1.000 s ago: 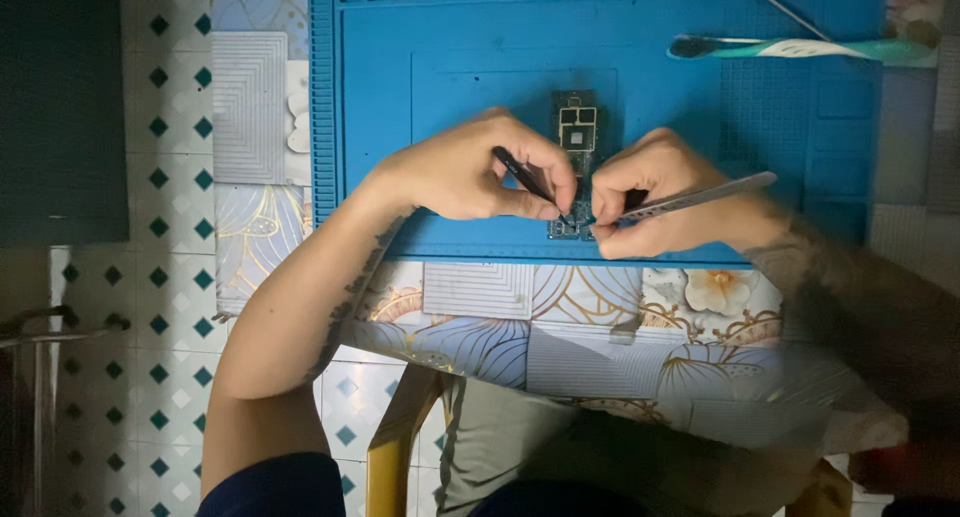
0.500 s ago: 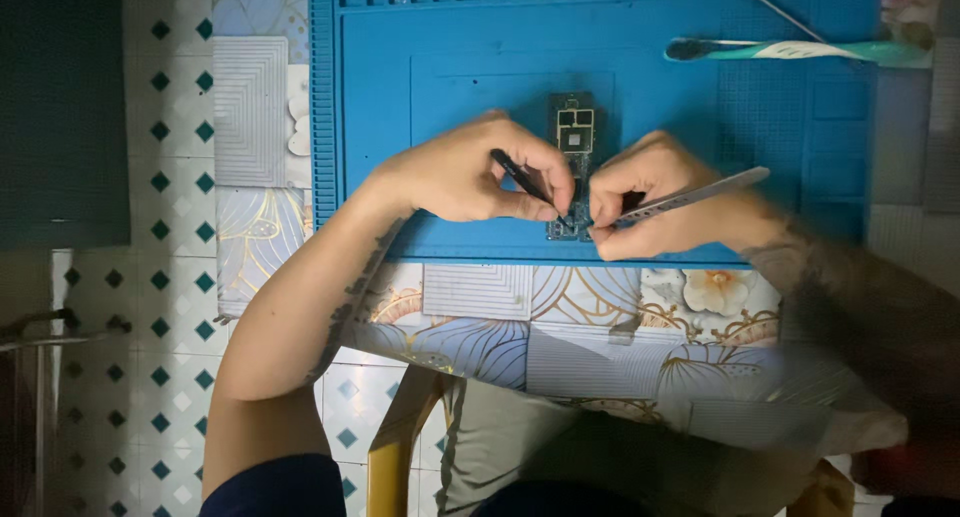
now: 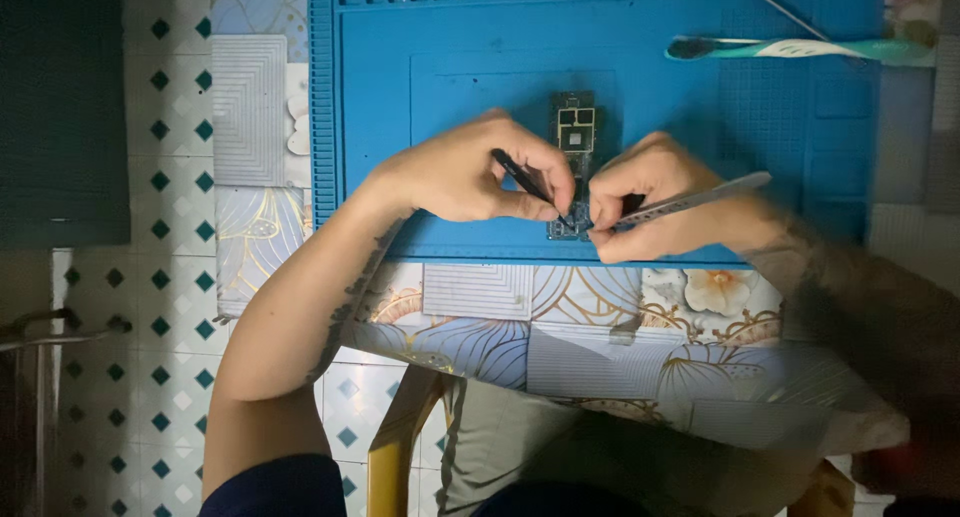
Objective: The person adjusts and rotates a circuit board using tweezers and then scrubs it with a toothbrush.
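Circuit board (image 3: 575, 142), narrow and dark with a square chip near its far end, lies lengthwise on the blue silicone work mat (image 3: 420, 97), near the mat's front edge and between your two hands. Your left hand (image 3: 465, 172) is pinched shut on a thin black tool (image 3: 525, 182), tip angled down toward the board's near end. Your right hand (image 3: 650, 202) is closed around metal tweezers (image 3: 690, 199), their shaft running out to the right, tips at the same near end of the board; the exact contact point is hidden by your fingers. A teal-handled brush (image 3: 790, 49) lies well apart at the mat's far right. The mat sits on a floral-patterned tabletop (image 3: 560, 307).
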